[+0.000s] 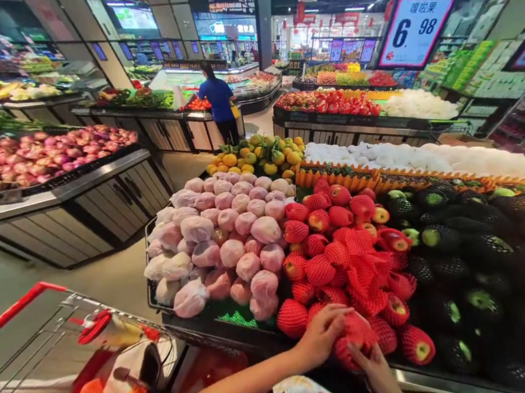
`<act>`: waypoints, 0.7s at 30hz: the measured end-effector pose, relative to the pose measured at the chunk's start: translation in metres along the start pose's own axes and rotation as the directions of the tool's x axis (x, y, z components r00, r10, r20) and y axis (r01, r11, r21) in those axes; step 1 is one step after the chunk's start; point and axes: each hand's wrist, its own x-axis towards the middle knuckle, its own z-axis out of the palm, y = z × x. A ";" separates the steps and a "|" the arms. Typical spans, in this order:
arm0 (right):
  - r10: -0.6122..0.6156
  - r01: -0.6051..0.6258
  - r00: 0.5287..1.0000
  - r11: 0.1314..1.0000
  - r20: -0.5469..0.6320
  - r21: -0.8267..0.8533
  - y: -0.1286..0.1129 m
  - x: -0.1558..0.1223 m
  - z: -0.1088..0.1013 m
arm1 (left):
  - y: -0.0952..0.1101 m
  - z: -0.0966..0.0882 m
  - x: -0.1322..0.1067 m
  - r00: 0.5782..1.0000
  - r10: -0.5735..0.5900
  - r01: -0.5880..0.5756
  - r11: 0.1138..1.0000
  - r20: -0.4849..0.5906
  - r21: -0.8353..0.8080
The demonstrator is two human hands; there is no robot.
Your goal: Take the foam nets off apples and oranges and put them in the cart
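Head view: the left hand (323, 333) and right hand (374, 362) are gripping a red-netted fruit (361, 329), which is sitting between them, near the pile of netted apples (320, 270).

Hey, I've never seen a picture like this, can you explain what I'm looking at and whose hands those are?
There's no robot here. This one picture comes from a camera worn on someone's head, looking forward and down. The left hand and right hand at the bottom are the wearer's own, both bare. Their fingers are around a red-netted fruit at the front of a produce display. Also lying there are pale wrapped fruit, apples in red netting and, toward the right, dark netted produce. A red-handled cart stands at lower left. Farther off is another person in blue.
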 end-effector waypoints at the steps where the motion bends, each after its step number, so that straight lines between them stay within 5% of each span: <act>1: -0.003 0.003 1.000 1.000 -0.023 -0.007 0.002 0.001 0.000 | 0.004 0.000 -0.002 1.000 0.024 -0.025 0.992 0.010 0.121; 4: -0.045 0.045 0.998 0.999 -0.034 -0.007 0.000 0.012 0.000 | 0.012 -0.001 -0.006 0.995 0.070 -0.040 0.924 -0.065 0.381; 7: -0.078 0.078 0.997 0.997 0.010 0.021 -0.004 0.026 -0.004 | 0.014 -0.001 -0.004 0.968 0.188 -0.096 0.891 -0.167 0.444; 9: -0.079 0.078 0.997 0.996 0.013 0.034 -0.006 0.032 -0.008 | 0.014 0.000 0.001 0.964 0.195 -0.121 0.925 -0.178 0.359; 14: -0.103 0.104 0.995 0.994 -0.016 0.019 -0.011 0.029 -0.023 | 0.007 0.006 0.022 0.950 -0.001 -0.005 1.000 -0.312 -0.019; 17: -0.030 0.028 1.000 0.989 0.008 0.144 -0.024 0.026 -0.031 | -0.003 0.016 0.034 0.968 -0.081 0.061 0.994 -0.237 -0.089; 21: 0.156 -0.175 0.984 0.938 0.086 0.298 -0.039 0.028 -0.042 | -0.015 0.031 0.042 0.988 -0.090 0.095 0.994 -0.122 0.043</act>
